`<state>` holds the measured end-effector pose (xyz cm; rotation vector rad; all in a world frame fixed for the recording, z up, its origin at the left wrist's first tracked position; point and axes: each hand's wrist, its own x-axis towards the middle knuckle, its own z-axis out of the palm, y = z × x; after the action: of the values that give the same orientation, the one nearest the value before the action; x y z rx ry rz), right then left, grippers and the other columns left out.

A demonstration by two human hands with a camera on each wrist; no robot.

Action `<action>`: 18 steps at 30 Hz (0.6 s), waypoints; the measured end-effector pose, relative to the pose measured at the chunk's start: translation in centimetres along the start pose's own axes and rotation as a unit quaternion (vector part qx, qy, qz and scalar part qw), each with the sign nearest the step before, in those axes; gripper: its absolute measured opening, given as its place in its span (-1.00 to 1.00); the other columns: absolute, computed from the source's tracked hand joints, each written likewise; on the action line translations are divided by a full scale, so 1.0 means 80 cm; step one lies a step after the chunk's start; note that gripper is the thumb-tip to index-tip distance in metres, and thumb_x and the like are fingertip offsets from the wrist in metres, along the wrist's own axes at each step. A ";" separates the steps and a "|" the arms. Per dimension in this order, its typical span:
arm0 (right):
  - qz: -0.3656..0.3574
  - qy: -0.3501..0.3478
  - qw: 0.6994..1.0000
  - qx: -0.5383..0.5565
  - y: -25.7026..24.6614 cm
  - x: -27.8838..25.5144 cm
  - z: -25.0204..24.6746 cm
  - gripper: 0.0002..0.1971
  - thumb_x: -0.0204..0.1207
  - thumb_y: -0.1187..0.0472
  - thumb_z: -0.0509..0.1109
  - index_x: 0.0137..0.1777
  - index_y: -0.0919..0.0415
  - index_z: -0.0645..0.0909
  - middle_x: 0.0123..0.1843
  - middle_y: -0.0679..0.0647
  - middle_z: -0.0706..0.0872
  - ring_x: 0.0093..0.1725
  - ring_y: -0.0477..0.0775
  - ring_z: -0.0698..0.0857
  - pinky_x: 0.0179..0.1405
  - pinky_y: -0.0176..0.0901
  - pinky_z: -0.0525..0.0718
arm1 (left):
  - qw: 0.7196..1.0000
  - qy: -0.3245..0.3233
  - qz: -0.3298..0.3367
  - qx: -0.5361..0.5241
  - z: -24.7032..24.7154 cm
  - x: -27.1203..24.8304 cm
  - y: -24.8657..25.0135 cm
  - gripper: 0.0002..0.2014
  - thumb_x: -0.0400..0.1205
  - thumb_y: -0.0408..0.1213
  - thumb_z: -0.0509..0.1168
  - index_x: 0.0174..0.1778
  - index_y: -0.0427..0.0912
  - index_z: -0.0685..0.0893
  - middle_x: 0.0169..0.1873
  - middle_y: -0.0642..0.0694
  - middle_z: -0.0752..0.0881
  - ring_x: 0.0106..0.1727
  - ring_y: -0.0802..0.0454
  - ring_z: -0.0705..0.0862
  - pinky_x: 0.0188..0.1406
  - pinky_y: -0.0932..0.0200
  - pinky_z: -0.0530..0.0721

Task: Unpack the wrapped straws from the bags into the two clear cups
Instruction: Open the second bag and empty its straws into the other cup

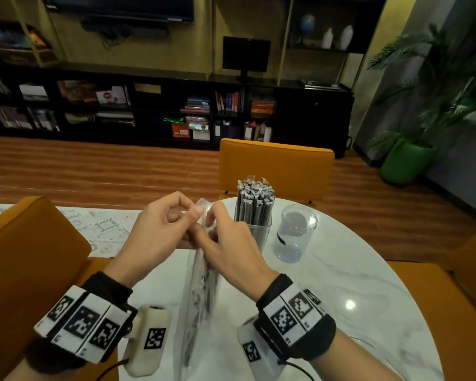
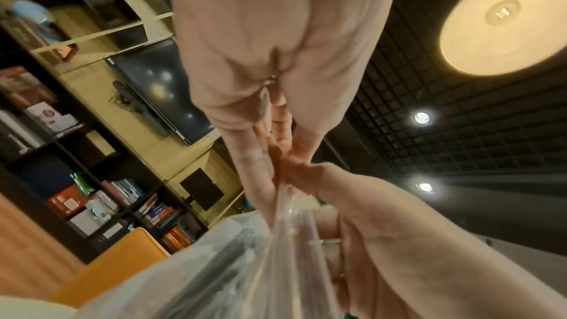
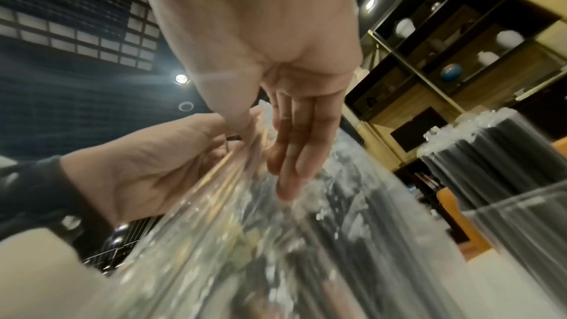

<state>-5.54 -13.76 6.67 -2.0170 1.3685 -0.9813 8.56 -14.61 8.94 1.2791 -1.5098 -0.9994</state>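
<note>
A clear plastic bag of wrapped straws [image 1: 201, 298] stands upright on the white marble table [image 1: 341, 284], close in front of me. My left hand [image 1: 188, 215] pinches the bag's top edge from the left. My right hand [image 1: 212, 218] pinches the same edge from the right, its other fingers lying along the bag. In the right wrist view, the bag [image 3: 276, 251] runs below the right hand [image 3: 276, 142]. In the left wrist view, the left hand [image 2: 270, 176] grips the bag [image 2: 233, 263]. Behind stands a clear cup [image 1: 259, 237] full of grey wrapped straws [image 1: 254, 199]. An empty clear cup [image 1: 296, 235] stands to its right.
An orange chair [image 1: 275, 166] stands across the table, another orange chair [image 1: 30, 243] at my left, and an orange seat [image 1: 473, 270] at the right. A patterned cloth [image 1: 105, 226] covers the table's far left. A green plant pot [image 1: 407, 160] sits on the floor.
</note>
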 end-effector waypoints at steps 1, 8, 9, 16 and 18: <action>-0.002 -0.017 1.000 -0.012 0.000 0.004 -0.003 -0.78 0.69 -0.01 0.19 -0.08 0.10 0.33 -0.29 0.17 0.74 -0.35 0.27 0.74 -0.29 0.22 0.75 | 1.000 -0.003 0.005 0.009 -0.001 0.002 0.000 -0.82 0.68 -0.23 0.34 -0.14 -0.28 0.64 -0.42 -0.31 0.77 -0.41 -0.01 0.77 -0.41 0.22 0.78; 0.060 -0.064 0.996 -0.029 -0.009 0.029 -0.024 -0.76 0.64 0.27 0.14 -0.30 0.12 0.40 -0.33 0.14 0.64 -0.33 0.32 0.77 -0.37 0.10 0.78 | 0.953 0.019 0.164 0.252 0.010 0.019 -0.010 -0.82 0.67 -0.33 0.32 -0.24 -0.13 0.53 -0.51 -0.05 0.69 -0.48 0.13 0.69 -0.40 0.13 0.65; 0.073 -0.057 0.995 -0.022 -0.009 0.031 -0.023 -0.76 0.64 0.28 0.14 -0.29 0.17 0.43 -0.34 0.15 0.64 -0.32 0.34 0.78 -0.43 0.03 0.76 | 0.945 0.021 0.184 0.269 0.013 0.020 -0.012 -0.83 0.67 -0.36 0.30 -0.23 -0.15 0.51 -0.50 -0.05 0.66 -0.46 0.08 0.67 -0.39 0.09 0.60; 0.167 -0.004 0.978 0.126 0.006 0.037 -0.022 -0.79 0.54 0.19 0.37 -0.13 0.38 0.66 -0.36 0.16 0.79 -0.42 0.08 0.77 -0.25 0.17 0.86 | 0.978 -0.024 0.100 0.180 0.001 0.031 -0.006 -0.88 0.69 -0.32 0.31 -0.16 -0.18 0.55 -0.37 -0.08 0.75 -0.34 0.08 0.77 -0.32 0.20 0.72; 0.142 0.018 0.983 0.116 0.007 0.035 -0.025 -0.84 0.50 0.17 0.39 -0.22 0.25 0.65 -0.42 0.08 0.79 -0.41 0.05 0.77 -0.19 0.21 0.84 | 0.996 -0.059 0.029 0.066 -0.003 0.031 -0.004 -0.90 0.68 -0.35 0.32 -0.14 -0.22 0.57 -0.29 -0.19 0.80 -0.23 0.01 0.82 -0.25 0.17 0.76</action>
<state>-6.82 -16.61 8.24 -1.5891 1.4396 -0.9996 8.69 -17.12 8.98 1.2782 -1.7185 -0.9658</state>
